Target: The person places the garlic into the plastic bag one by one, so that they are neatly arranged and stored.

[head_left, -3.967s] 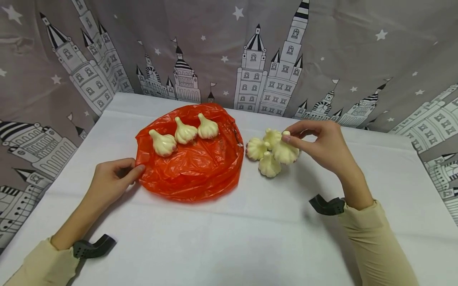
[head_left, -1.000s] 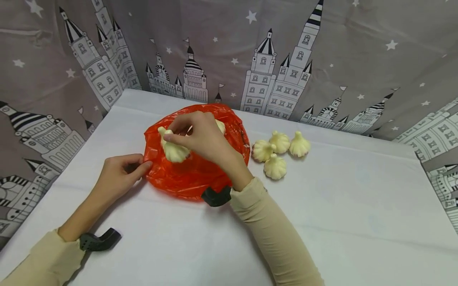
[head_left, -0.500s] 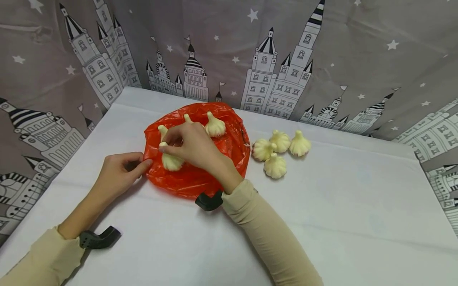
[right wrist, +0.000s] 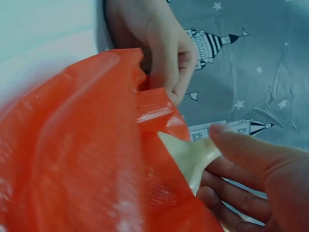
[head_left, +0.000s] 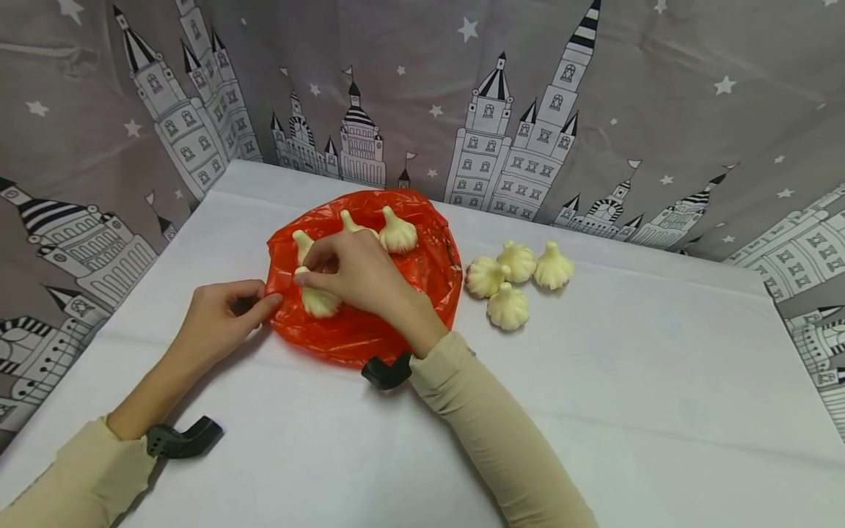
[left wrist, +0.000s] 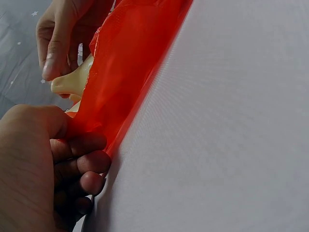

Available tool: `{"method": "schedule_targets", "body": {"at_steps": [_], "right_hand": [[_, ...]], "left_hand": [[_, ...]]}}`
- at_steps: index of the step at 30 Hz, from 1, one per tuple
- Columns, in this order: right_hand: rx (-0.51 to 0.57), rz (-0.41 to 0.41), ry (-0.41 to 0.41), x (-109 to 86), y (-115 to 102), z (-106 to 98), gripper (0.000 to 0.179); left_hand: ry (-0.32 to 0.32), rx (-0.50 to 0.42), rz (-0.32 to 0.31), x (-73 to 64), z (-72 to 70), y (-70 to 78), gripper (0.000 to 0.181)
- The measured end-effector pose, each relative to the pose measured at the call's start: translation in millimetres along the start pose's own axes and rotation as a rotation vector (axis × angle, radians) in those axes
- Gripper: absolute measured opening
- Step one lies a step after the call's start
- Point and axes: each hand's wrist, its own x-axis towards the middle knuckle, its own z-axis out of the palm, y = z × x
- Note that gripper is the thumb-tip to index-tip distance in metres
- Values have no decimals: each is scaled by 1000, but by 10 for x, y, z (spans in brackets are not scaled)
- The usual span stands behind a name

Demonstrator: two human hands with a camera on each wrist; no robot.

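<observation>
My left hand [head_left: 221, 319] pinches the left rim of a red plastic bag [head_left: 343, 341] that lies spread with its mouth up. Over the bag, my right hand [head_left: 359, 271] holds a garlic bulb [head_left: 320, 302] by its stem, thumb against fingers. Behind that hand, other garlic bulbs sit in the bag: one at the back right [head_left: 398, 233] shows whole, while two more are partly covered by the hand. In the right wrist view the held bulb's stem [right wrist: 195, 157] rises past the bag's edge. The left wrist view shows the rim of the bag [left wrist: 116, 82] between thumb and fingers.
To the right of the bag, several garlic bulbs [head_left: 508, 306] lie in a cluster on the white tablecloth [head_left: 627, 381]. A grey curtain [head_left: 396, 44] printed with castles and stars hangs along the back and sides. Each wrist carries a black camera mount [head_left: 185, 438].
My right hand has carried a garlic bulb from beside the cluster leftward into the bag, lowering toward the front. Over the last half second it stays nearly still. My left hand keeps the rim.
</observation>
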Motion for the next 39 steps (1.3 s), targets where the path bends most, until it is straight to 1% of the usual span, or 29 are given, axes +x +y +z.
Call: {"method": "schedule_targets", "body": {"at_steps": [6, 11, 17, 22, 25, 31, 36, 39], "right_hand": [[66, 6, 58, -6, -6, -66, 21], [64, -1, 78, -25, -38, -84, 22], [46, -12, 76, -65, -74, -108, 21], [41, 2, 58, -118, -60, -135, 21], [48, 13, 54, -160, -37, -161, 21], [49, -4, 63, -259, 19, -246, 18], [39, -14, 76, -389, 91, -335, 16], [34, -5, 91, -483, 148, -391, 16]], "left_hand": [[11, 6, -1, 7, -1, 9, 10], [7, 1, -11, 12, 4, 17, 11], [4, 22, -22, 4, -1, 16, 11], [-7, 25, -7, -26, -5, 1, 12], [-6, 17, -10, -46, 1, -4, 13], [-3, 18, 6, -39, 10, 6, 14], [-5, 38, -1, -23, 17, 13, 14], [-10, 42, 3, -24, 19, 23, 13]]}}
